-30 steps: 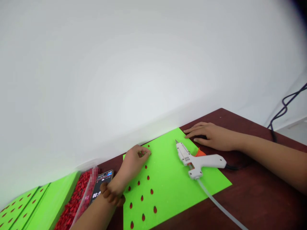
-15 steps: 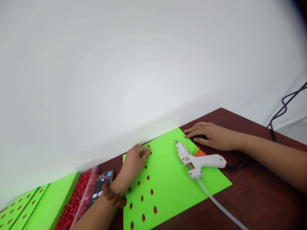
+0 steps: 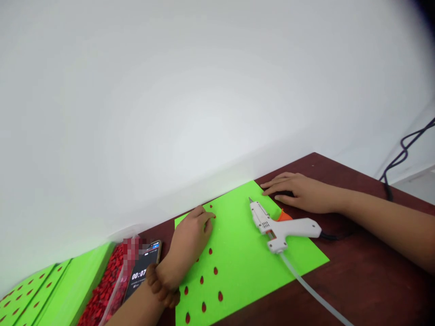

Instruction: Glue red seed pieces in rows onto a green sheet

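Observation:
A bright green sheet point(image 3: 248, 253) lies on the table, dotted with small red oval pieces point(image 3: 220, 296) that have dark tips, like ladybugs. Over its left part is my left hand point(image 3: 192, 233), a brown bead bracelet on the wrist. Its index fingertip presses on one small red piece point(image 3: 214, 217) near the sheet's far edge, and nothing shows gripped between the fingers. My right hand point(image 3: 295, 190) rests palm down with fingers spread, at the sheet's far right corner. Between the hands, a white glue gun point(image 3: 272, 226) with a clear glue stick lies on the sheet.
At left, a plastic bag of red pieces point(image 3: 105, 280) sits beside a phone point(image 3: 144, 267) showing a timer. More green sheets point(image 3: 68, 290) are stacked beyond it, some with red pieces. A white wall stands behind the dark red table point(image 3: 367, 267). Black cables point(image 3: 396, 163) hang at right.
My left hand has gone from a pinch at the red piece to an extended index finger on it. The hand has turned slightly, covering some lower pieces. My right hand stays put.

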The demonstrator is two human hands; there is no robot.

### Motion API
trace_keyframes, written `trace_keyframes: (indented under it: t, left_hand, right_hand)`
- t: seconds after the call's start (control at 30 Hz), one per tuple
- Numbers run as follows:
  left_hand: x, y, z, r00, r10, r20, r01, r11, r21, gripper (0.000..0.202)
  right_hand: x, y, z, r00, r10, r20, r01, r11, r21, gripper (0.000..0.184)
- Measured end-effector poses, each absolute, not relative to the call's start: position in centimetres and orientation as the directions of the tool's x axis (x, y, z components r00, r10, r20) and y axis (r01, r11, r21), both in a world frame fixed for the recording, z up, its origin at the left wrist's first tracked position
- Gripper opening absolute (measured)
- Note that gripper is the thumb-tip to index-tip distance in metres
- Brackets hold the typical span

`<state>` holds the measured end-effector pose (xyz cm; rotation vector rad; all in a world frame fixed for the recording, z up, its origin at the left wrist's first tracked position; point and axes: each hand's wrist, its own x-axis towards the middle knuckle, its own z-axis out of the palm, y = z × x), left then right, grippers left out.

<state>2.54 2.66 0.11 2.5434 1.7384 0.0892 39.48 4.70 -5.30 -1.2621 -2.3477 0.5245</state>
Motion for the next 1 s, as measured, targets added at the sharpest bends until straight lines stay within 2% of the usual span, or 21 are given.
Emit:
trace_keyframes:
  t: [0.57,0.67,0.73,0.8,0.87,1.0]
  left_hand:
    - [2.6,2.6,-0.2,0.426,0.903,0.05,0.904,-0.423,-0.063,0.033]
    - [2.2,2.2,0.8,0.429,0.898,0.095,0.903,-0.423,-0.078,0.035]
    - [0.9,1.6,2.8,0.399,0.899,0.18,0.917,-0.395,-0.062,0.038]
    - [-1.9,0.7,5.8,0.314,0.905,0.288,0.947,-0.321,-0.023,0.041]
    - [-6.2,-0.3,9.2,0.152,0.925,0.349,0.987,-0.162,-0.001,0.042]
    - [-16.8,-2.4,13.3,-0.237,0.938,0.253,0.962,0.263,-0.076,0.043]
  right_hand:
    - [39.5,4.7,-5.3,-0.505,0.843,0.185,0.689,0.523,-0.502,0.044]
    - [39.6,4.7,-5.4,-0.502,0.844,0.189,0.688,0.522,-0.504,0.043]
    - [39.6,4.7,-5.5,-0.51,0.839,0.19,0.685,0.53,-0.499,0.042]
    - [39.7,4.7,-5.6,-0.515,0.835,0.193,0.685,0.536,-0.493,0.042]
    - [39.8,4.7,-5.8,-0.517,0.834,0.193,0.688,0.539,-0.485,0.044]
    - [39.9,4.8,-6.2,-0.517,0.833,0.197,0.688,0.542,-0.482,0.044]
